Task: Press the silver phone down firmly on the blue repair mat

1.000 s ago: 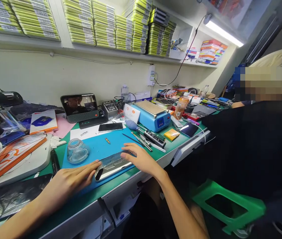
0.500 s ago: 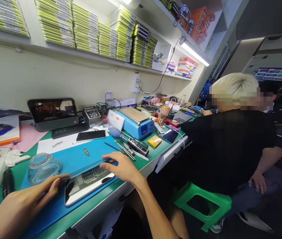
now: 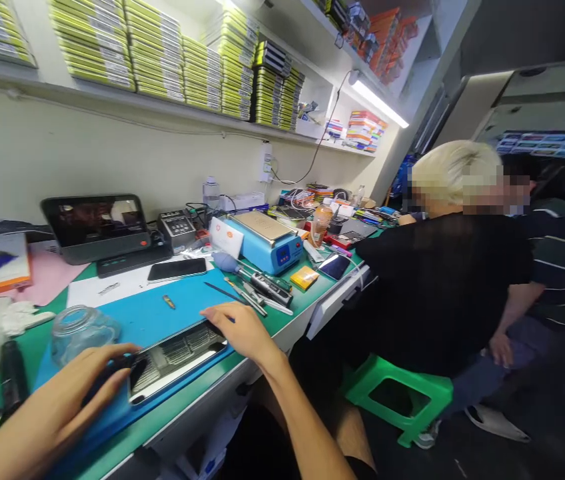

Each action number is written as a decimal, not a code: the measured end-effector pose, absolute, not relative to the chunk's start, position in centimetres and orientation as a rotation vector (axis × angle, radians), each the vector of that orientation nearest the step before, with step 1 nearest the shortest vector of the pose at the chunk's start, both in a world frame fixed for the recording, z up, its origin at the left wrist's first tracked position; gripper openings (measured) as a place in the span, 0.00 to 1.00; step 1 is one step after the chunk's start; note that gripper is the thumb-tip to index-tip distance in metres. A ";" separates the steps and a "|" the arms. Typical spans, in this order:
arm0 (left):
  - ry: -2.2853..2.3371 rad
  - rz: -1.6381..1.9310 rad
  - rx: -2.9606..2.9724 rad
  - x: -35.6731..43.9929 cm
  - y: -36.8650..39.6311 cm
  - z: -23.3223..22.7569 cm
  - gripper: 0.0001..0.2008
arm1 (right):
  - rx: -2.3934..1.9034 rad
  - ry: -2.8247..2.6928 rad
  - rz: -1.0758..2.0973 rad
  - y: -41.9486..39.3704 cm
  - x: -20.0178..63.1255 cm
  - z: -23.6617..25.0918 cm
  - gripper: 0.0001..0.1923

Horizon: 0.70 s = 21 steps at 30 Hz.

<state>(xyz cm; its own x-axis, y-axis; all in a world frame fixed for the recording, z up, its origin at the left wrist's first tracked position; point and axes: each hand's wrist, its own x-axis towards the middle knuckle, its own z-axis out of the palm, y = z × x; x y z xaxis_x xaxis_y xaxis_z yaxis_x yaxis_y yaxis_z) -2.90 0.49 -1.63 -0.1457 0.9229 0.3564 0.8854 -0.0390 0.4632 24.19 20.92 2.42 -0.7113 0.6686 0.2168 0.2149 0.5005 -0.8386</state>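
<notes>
A smartphone [image 3: 177, 365], its glossy dark face reflecting the shelf, lies on the blue mat near the table's front edge. My left hand [image 3: 75, 390] is at its left end, with fingers on the far edge and thumb by the near corner. Around the right end my right hand [image 3: 237, 328] is bent, fingers on the far corner and the thumb side partly hidden. Both hands touch the phone's edges. Whether a clear sheet lies on the phone's face I cannot tell. Beyond my left hand stands an open glass jar [image 3: 85, 331].
On the blue mat [image 3: 142, 313] lie a small brass-coloured piece [image 3: 168, 302] and several tools beside an electric screwdriver [image 3: 271, 291]. Behind are another phone [image 3: 176, 269] and a blue heating plate machine [image 3: 267, 243]. A person in black [image 3: 442, 287] sits at the right, near a green stool [image 3: 397, 393].
A clear sheet held between my hands above the phone no longer shows apart from it. Both hands have come down to the phone's edges. The view has shifted slightly.
</notes>
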 end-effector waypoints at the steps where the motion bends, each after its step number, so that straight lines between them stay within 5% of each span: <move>1: 2.127 0.905 1.988 -2.6 0.5 -1.2 0.23 | -0.712 -2.214 1.144 20.9 24.2 2.4 0.29; 21: 2.074 0.761 2.021 -1.4 0.1 -0.4 0.18 | -0.539 -2.338 1.343 22.5 26.7 4.2 0.31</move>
